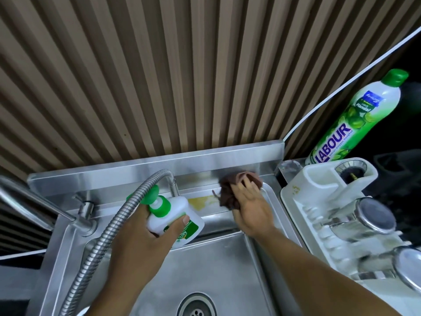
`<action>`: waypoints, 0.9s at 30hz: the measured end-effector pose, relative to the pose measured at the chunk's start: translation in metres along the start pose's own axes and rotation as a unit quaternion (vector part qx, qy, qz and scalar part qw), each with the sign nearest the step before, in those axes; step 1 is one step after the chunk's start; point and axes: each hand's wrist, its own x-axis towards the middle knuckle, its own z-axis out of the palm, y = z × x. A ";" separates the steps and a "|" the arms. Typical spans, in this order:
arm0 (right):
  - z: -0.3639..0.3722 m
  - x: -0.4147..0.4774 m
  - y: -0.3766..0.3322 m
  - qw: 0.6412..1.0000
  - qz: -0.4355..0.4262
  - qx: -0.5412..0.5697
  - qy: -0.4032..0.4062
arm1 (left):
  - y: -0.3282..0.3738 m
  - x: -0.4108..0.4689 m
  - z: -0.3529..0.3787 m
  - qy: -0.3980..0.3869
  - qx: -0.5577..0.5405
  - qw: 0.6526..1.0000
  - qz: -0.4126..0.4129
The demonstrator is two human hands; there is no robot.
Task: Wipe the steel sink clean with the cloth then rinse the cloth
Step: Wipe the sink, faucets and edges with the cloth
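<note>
Two hands busy | right hand (250, 206) pressed brown cloth (230, 195) on sink (230, 265) back ledge | yellow stain (198, 201) lay just left of it | left hand (141, 245) held soap bottle (175, 222).

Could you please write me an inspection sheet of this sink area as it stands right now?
Surface: steel sink, yellowish stain on the back ledge.
Job's things: brown cloth bunched at the ledge's right end.
Clutter: Labour bottle, white dish rack holding steel-lidded jars.
Hands: right hand presses the cloth; left hand grips a pump soap bottle.
Cables: flexible metal hose, white cable.
Surroundings: ribbed wall panel.
</note>
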 end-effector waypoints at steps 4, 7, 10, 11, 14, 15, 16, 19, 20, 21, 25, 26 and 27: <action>-0.008 0.017 -0.012 0.960 0.265 0.081 0.024 | -0.002 0.001 0.000 -0.002 -0.002 1.000 -0.008; -0.005 0.025 -0.030 0.946 0.306 0.103 0.014 | -0.003 0.001 -0.001 -0.001 -0.005 1.000 -0.010; 0.001 0.013 -0.052 0.959 0.248 0.134 -0.006 | -0.002 0.000 -0.001 -0.002 -0.009 1.000 -0.015; 0.002 0.012 -0.060 0.960 0.231 0.160 -0.006 | -0.002 0.000 -0.002 -0.001 -0.011 1.000 -0.017; 0.010 0.015 -0.082 0.953 0.194 0.233 -0.002 | -0.004 0.001 -0.002 0.002 -0.012 1.000 -0.021; 0.013 0.017 -0.088 0.953 0.172 0.248 -0.011 | -0.004 0.001 -0.002 0.003 -0.012 1.000 -0.022; 0.016 0.020 -0.091 0.955 0.145 0.256 -0.021 | -0.004 0.001 -0.002 0.003 -0.012 1.000 -0.024; 0.030 0.028 -0.091 0.955 0.084 0.280 -0.052 | -0.005 0.003 -0.003 0.000 -0.015 1.000 -0.024; 0.032 0.032 -0.090 0.953 0.081 0.284 -0.067 | -0.005 0.003 -0.003 -0.002 -0.018 1.000 -0.024; 0.034 0.036 -0.089 0.953 0.079 0.280 -0.089 | -0.005 0.004 -0.003 -0.003 -0.020 0.999 -0.025; 0.037 0.046 -0.082 0.957 0.055 0.221 -0.177 | -0.007 0.005 -0.002 -0.005 -0.015 1.000 -0.025; 0.036 0.046 -0.079 0.959 0.044 0.207 -0.189 | -0.008 0.005 -0.001 -0.007 -0.012 1.000 -0.025; 0.034 0.047 -0.078 0.960 0.032 0.194 -0.197 | -0.007 0.006 -0.001 -0.008 -0.011 1.000 -0.025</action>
